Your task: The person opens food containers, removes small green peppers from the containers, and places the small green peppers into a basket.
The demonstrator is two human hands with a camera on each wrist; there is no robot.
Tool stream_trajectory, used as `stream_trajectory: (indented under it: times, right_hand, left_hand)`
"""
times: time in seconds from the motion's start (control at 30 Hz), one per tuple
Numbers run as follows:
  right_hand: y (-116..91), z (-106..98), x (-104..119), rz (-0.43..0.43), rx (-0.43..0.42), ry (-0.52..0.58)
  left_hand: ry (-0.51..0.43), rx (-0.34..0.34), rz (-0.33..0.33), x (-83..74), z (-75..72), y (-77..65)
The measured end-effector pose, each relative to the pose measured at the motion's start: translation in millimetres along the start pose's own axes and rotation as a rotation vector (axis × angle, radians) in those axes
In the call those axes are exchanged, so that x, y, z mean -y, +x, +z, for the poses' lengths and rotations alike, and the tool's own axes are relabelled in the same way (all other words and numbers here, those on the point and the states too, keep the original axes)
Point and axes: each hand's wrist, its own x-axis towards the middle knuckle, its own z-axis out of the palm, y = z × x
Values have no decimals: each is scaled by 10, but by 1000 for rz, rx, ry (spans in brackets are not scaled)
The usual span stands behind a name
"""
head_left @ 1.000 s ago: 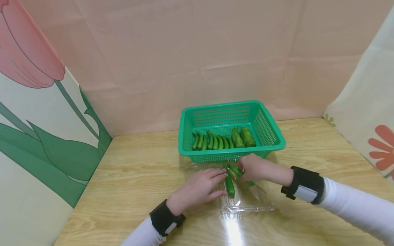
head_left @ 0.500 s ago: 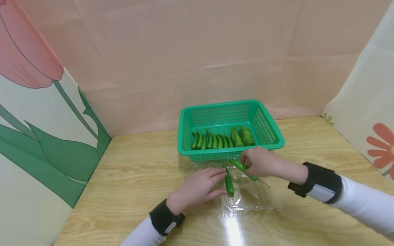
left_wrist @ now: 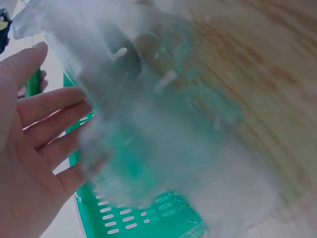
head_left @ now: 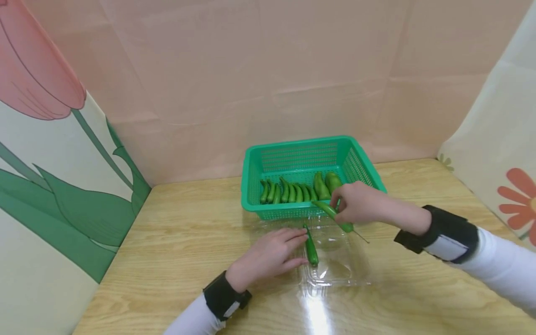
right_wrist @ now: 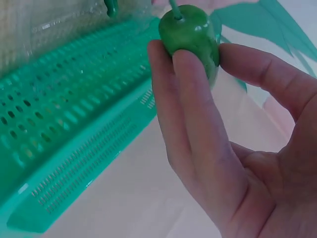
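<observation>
My right hand (head_left: 361,202) pinches a slender green chili pepper (head_left: 323,207) between thumb and fingers, raised near the green basket's front rim. A thin stem trails from its lower right end. The right wrist view shows its rounded stem end (right_wrist: 184,32) at the fingertips. My left hand (head_left: 272,253) lies with its fingers extended at the left side of a clear plastic container (head_left: 339,260). In the left wrist view, its fingers (left_wrist: 52,104) touch the container's edge. Another green chili pepper (head_left: 311,249) lies in the container just beside the left fingertips.
Behind the container stands a green perforated basket (head_left: 272,214). Several small green peppers (head_left: 286,190) line its front side, with two bigger green vegetables (head_left: 321,187) at their right. A pink-beige backdrop (head_left: 201,93) rises behind the wooden table (head_left: 176,242).
My right hand has lifted the chili pepper up from the container and back toward the basket's front rim. The left hand and the other pepper have stayed put.
</observation>
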Motion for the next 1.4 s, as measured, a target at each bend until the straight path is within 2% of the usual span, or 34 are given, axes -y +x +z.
stream_trajectory:
  times: [0.33, 0.73, 0.83, 1.07, 1.27, 1.4]
  right_hand:
    - [207, -217, -60, 64, 20, 46]
    - [561, -389, -153, 141, -26, 67]
    - [665, -431, -201, 150, -24, 57]
    - [888, -496, -330, 198, -3, 118]
    - [1018, -521, -449, 223, 2, 121]
    - [1115, -528, -579, 246, 12, 85]
  left_hand:
    - [16, -9, 11, 6, 18, -19]
    - [-4, 7, -8, -9, 29, -28]
    - [2, 8, -7, -13, 27, -33]
    - [5, 11, -3, -12, 29, -29]
    - [8, 17, -2, -4, 39, -27]
    - [8, 12, 1, -1, 39, -20]
